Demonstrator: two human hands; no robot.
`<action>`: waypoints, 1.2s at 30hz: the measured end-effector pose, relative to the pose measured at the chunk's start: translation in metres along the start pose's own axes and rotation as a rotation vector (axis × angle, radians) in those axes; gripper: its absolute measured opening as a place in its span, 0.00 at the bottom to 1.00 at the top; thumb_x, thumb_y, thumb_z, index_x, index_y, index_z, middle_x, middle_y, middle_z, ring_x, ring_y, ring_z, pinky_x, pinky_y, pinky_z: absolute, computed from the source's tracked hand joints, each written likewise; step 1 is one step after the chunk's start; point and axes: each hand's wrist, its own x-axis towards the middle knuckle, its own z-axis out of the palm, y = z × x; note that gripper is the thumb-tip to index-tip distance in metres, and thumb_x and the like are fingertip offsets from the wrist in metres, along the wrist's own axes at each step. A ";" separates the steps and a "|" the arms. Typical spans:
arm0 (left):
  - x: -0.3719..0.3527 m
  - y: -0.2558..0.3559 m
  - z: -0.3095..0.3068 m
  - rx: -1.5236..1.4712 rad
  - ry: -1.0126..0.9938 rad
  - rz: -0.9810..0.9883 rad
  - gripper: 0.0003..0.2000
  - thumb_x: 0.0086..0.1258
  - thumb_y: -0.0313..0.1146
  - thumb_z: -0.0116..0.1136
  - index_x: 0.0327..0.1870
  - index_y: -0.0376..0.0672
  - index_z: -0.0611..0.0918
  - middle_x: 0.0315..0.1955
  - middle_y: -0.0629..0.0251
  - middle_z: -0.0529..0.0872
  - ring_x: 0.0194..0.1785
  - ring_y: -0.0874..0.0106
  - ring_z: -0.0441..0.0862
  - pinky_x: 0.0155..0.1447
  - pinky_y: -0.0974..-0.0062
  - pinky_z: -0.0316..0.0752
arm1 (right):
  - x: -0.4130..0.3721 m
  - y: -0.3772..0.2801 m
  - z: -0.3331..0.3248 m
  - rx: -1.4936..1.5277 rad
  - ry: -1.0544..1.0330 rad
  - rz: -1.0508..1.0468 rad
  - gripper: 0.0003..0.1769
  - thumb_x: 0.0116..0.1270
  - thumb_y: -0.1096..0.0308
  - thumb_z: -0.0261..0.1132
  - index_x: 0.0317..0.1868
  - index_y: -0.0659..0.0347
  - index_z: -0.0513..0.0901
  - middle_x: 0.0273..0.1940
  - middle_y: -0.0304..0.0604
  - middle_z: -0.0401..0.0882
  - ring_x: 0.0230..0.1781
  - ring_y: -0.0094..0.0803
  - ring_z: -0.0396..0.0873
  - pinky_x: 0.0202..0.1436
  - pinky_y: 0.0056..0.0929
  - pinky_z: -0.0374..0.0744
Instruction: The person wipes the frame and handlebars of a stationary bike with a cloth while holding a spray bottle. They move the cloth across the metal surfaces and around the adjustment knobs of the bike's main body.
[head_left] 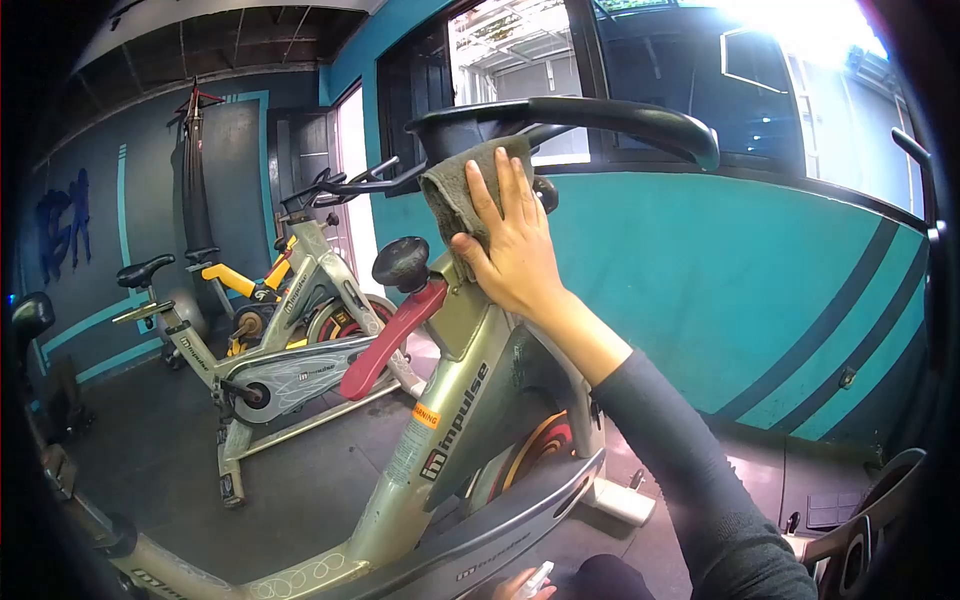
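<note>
My right hand [515,240] presses a grey-green cloth [456,200] against the handlebar post of an exercise bike, just under the black handlebar [570,112]. Its fingers are stretched upward over the fabric, which drapes around the post. Below the cloth, a black knob [401,263] and a red lever [395,340] stick out from the bike's pale green frame [440,440]. At the bottom edge, my left hand [512,586] is partly cut off, with its fingers around a white object [537,578] that looks like a spray bottle's head; the rest is hidden.
Another grey exercise bike [290,375] stands to the left, with a yellow-framed bike [235,280] behind it. A teal wall [700,270] with windows runs along the right. At the lower right is part of some dark equipment [860,545]. Dark mats cover the floor [310,480].
</note>
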 end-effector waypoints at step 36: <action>-0.023 -0.043 0.010 0.149 0.155 0.178 0.06 0.64 0.27 0.61 0.41 0.42 0.83 0.46 0.56 0.86 0.42 0.56 0.84 0.47 0.57 0.79 | -0.031 0.002 -0.001 0.127 0.014 -0.085 0.42 0.56 0.74 0.65 0.73 0.50 0.66 0.78 0.59 0.42 0.76 0.59 0.53 0.72 0.53 0.63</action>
